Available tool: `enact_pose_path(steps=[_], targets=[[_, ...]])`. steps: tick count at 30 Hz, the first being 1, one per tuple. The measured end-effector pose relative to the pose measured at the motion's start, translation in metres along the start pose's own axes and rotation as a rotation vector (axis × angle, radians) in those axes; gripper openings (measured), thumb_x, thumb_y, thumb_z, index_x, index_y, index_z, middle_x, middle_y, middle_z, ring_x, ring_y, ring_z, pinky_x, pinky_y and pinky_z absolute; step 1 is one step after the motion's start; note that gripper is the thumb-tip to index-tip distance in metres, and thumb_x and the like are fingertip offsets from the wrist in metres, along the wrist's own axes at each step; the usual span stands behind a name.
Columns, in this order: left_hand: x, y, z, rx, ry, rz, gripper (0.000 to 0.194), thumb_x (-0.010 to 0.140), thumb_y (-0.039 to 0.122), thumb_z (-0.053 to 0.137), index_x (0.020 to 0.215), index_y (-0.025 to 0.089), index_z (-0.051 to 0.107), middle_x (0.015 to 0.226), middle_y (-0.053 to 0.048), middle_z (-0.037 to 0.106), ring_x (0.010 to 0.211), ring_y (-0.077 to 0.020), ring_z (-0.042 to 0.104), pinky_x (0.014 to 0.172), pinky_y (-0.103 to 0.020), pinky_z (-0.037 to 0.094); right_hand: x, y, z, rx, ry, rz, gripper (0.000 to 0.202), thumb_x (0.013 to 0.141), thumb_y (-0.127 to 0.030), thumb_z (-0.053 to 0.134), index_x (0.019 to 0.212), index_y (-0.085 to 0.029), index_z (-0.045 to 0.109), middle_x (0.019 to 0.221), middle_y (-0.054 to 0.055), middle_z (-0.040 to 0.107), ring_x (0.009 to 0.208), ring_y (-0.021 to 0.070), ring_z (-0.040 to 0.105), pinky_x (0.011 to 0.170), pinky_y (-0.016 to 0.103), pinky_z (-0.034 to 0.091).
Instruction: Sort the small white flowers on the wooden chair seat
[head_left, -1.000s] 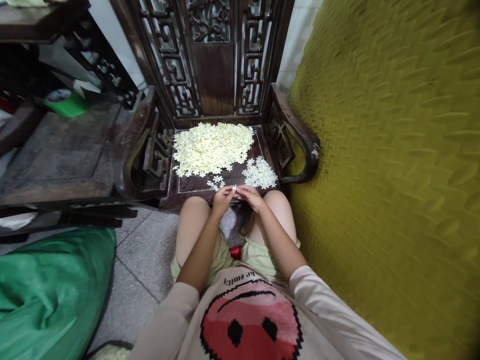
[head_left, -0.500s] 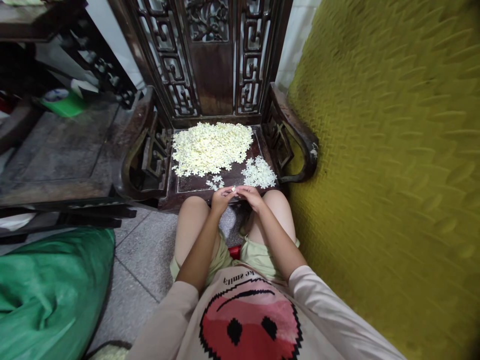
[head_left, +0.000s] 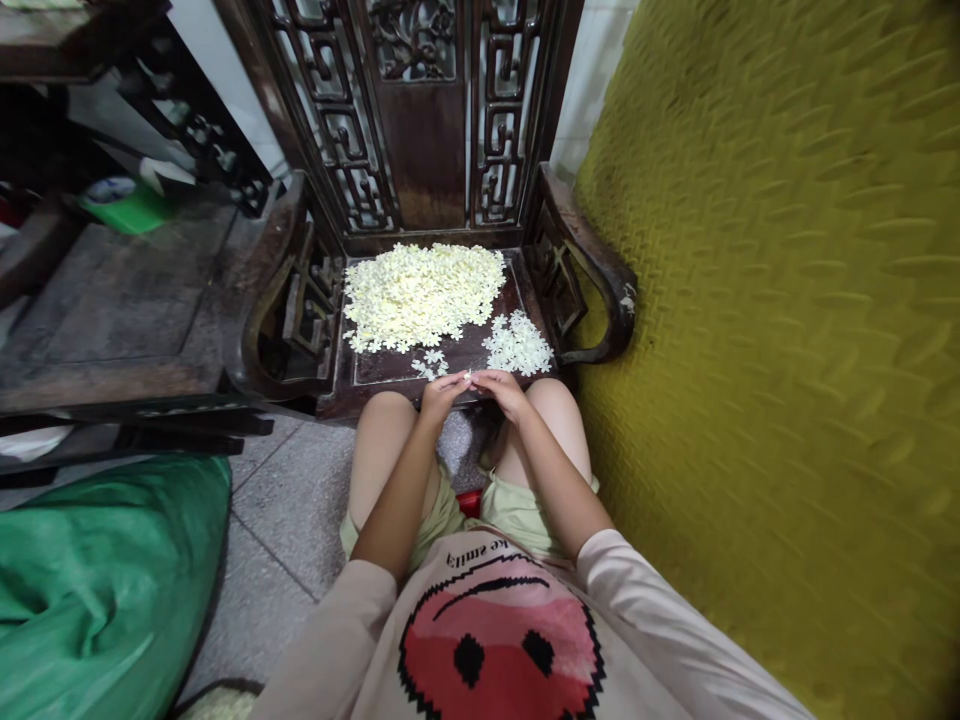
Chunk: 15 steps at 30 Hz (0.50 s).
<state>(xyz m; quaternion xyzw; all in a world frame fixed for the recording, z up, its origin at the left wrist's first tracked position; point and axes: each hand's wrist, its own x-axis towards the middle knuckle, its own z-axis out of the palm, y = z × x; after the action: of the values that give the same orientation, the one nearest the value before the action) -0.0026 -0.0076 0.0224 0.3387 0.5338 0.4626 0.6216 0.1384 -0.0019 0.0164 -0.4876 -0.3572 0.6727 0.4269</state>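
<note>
My left hand [head_left: 441, 396] and my right hand [head_left: 501, 390] meet at the front edge of a dark carved wooden chair seat [head_left: 390, 366], fingertips pinched together on one small white flower piece [head_left: 468, 376]. A large heap of pale yellow flower pieces [head_left: 421, 293] covers the back of the seat. A smaller white pile [head_left: 519, 347] lies at the seat's front right, just beyond my right hand. A few loose flower pieces [head_left: 430, 363] sit just ahead of my left hand.
The chair's carved back [head_left: 416, 110] and curved armrests [head_left: 592, 270] close in the seat. A yellow-green textured cushion [head_left: 780, 330] fills the right. A dark wooden table [head_left: 120, 310] stands left, a green bag [head_left: 97, 580] on the tiled floor [head_left: 292, 520] below it.
</note>
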Motion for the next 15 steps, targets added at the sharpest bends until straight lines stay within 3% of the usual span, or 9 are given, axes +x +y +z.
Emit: enact_pose_path(steps=[5,8,11,15], targets=[[-0.001,0.004,-0.001,0.02,-0.007,-0.05,0.041,0.051,0.032,0.077,0.087,0.014,0.07,0.086,-0.005,0.07,0.085,-0.0184,0.062,0.088,-0.035,0.044,-0.001,-0.001,0.0,-0.002,0.006,0.005,0.023,0.059,-0.033,0.072,0.076,-0.018,0.071,0.071,0.001,0.068,0.068,0.0115,0.059,0.071,0.024,0.042],[0.001,0.0,-0.001,0.068,-0.004,-0.002,0.038,0.056,0.034,0.073,0.087,0.013,0.069,0.087,-0.006,0.07,0.082,-0.0169,0.062,0.084,-0.033,0.045,-0.001,-0.001,0.001,-0.009,0.009,0.01,0.023,0.058,-0.033,0.071,0.076,-0.018,0.071,0.072,0.002,0.069,0.069,0.0118,0.06,0.07,0.025,0.042],[0.002,-0.005,0.0,0.208,0.033,0.138,0.03,0.064,0.033,0.068,0.085,0.013,0.067,0.083,-0.007,0.068,0.077,-0.0155,0.061,0.077,-0.03,0.046,0.0,0.0,0.002,-0.019,0.041,0.018,0.022,0.058,-0.033,0.071,0.074,-0.018,0.071,0.071,0.001,0.068,0.066,0.0113,0.059,0.068,0.024,0.042],[-0.002,-0.009,0.002,0.604,0.074,0.438,0.015,0.076,0.029,0.055,0.083,0.018,0.062,0.082,-0.004,0.066,0.072,-0.0132,0.058,0.074,-0.027,0.044,0.002,0.003,0.003,-0.019,0.076,0.027,0.02,0.058,-0.032,0.07,0.072,-0.018,0.071,0.068,0.001,0.067,0.063,0.0103,0.057,0.065,0.023,0.042]])
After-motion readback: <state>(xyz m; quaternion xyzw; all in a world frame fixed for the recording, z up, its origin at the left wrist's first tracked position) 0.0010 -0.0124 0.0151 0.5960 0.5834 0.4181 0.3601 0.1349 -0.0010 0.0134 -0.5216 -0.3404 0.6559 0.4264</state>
